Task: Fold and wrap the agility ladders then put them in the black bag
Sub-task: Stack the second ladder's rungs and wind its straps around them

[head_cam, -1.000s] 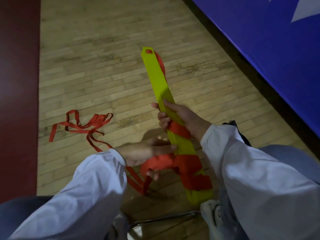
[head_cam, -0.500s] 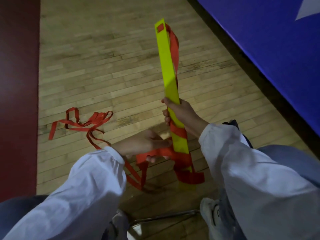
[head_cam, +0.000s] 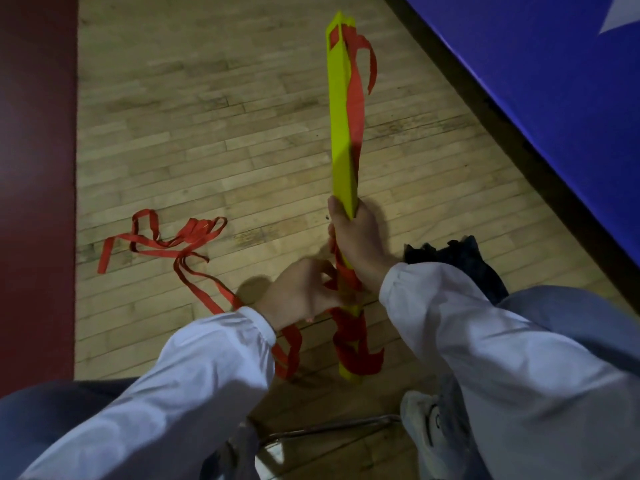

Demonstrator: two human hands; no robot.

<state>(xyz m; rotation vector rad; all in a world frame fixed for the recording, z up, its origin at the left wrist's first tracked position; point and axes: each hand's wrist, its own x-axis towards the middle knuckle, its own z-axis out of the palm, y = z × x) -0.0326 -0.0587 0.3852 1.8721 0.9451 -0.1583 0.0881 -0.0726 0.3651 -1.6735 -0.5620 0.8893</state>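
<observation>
The ladder (head_cam: 341, 133) is a bundle of yellow rungs stacked flat together. It stands almost upright in front of the person, above the floor, with its top end far from the camera. I cannot tell if its lower end touches the floor.

The wooden floor (head_cam: 207, 116) fills most of the view. A blue mat (head_cam: 536, 81) lies along the right side, and a dark red band (head_cam: 34, 168) runs down the left edge. Two white sleeves come in from the bottom, the left sleeve (head_cam: 173, 393) and the right sleeve (head_cam: 485, 341).

The red strap (head_cam: 162, 242) of the ladder lies loose and tangled on the floor at the left. It runs from there to the left hand, and it is wound several times around the lower part of the bundle. More red strap hangs along the right side of the bundle near the top.

The black bag (head_cam: 464, 261) lies crumpled on the floor behind the right sleeve, partly hidden. A pale shoe (head_cam: 426, 427) shows at the bottom, near a metal bar (head_cam: 329, 427).

The right hand (head_cam: 356, 244) grips the bundle a little below its middle, with the fingers wrapped around it and the thumb on the left edge. The left hand (head_cam: 301, 292) is just beside the bundle, lower down, and its curled fingers pinch the strap close to the rungs.
</observation>
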